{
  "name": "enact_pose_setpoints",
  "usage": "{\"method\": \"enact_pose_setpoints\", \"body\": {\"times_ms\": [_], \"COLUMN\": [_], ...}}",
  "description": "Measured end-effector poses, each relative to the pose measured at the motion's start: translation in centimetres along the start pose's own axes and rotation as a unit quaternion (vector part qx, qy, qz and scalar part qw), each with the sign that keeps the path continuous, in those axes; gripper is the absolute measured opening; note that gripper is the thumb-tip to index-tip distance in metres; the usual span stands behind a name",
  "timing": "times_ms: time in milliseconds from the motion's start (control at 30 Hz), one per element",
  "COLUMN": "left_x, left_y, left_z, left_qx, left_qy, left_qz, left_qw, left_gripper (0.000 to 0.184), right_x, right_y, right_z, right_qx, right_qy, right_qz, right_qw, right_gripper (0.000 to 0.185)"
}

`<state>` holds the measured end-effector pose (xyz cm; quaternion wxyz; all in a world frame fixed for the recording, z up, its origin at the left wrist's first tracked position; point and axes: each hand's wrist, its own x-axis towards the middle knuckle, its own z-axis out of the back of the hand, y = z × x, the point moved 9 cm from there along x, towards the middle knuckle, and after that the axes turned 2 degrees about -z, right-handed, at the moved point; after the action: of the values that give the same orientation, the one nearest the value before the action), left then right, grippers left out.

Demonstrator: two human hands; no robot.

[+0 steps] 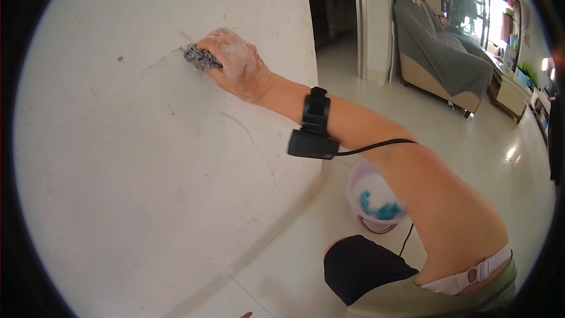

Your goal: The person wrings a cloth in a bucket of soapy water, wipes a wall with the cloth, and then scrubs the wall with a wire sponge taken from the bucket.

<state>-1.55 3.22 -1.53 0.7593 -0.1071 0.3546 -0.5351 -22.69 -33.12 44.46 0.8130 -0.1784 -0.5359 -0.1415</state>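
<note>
My right hand [235,65], wet with white suds, reaches up to the white wall [135,171]. Its fingers are closed round a grey metal scouring pad [201,58], which is pressed against the wall. Faint scratches, brownish stains and a small dark spot [120,59] mark the surface around it. Only what looks like a fingertip of my left hand [246,315] shows at the bottom edge; the rest is out of frame. A black strap with a box [313,143] and a cable is round my right forearm.
A pink bucket [360,217] with suds and something blue stands on the tiled floor [353,112] below my arm. The wall's edge meets a dark doorway [335,17]. At the back right are a sofa under a grey cover [426,41], a cabinet [511,97] and a window.
</note>
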Motion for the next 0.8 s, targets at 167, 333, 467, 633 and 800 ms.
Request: {"method": "enact_pose_setpoints", "body": {"times_ms": [167, 333, 467, 633, 800], "left_x": [-0.5, -0.5, -1.1, -0.8, -1.1], "left_y": [-1.2, 0.1, -1.1, 0.5, -0.7], "left_z": [0.7, -0.2, 1.1, 0.6, 0.8], "left_qx": [-0.002, 0.0, -0.019, -0.009, -0.025], "left_qy": [0.011, -0.019, -0.03, -0.003, -0.011], "left_qz": [0.006, -0.051, -0.034, 0.0, -0.021], "left_qw": [1.0, 0.999, 0.999, 1.0, 0.999], "left_gripper": [0.053, 0.054, 0.055, 0.055, 0.055], "right_x": [-0.7, -2.6, -1.3, -2.2, -2.0], "right_y": [1.5, 1.8, 1.6, 1.6, 0.9], "right_z": [0.9, -0.5, 0.1, -0.3, -0.7], "right_qx": [0.021, 0.022, 0.041, 0.006, 0.051], "right_qy": [-0.052, -0.068, -0.041, -0.073, -0.05], "right_qz": [0.059, 0.031, 0.025, 0.063, -0.001], "right_qw": [0.997, 0.997, 0.998, 0.995, 0.997], "right_gripper": [0.04, 0.036, 0.038, 0.039, 0.038]}}
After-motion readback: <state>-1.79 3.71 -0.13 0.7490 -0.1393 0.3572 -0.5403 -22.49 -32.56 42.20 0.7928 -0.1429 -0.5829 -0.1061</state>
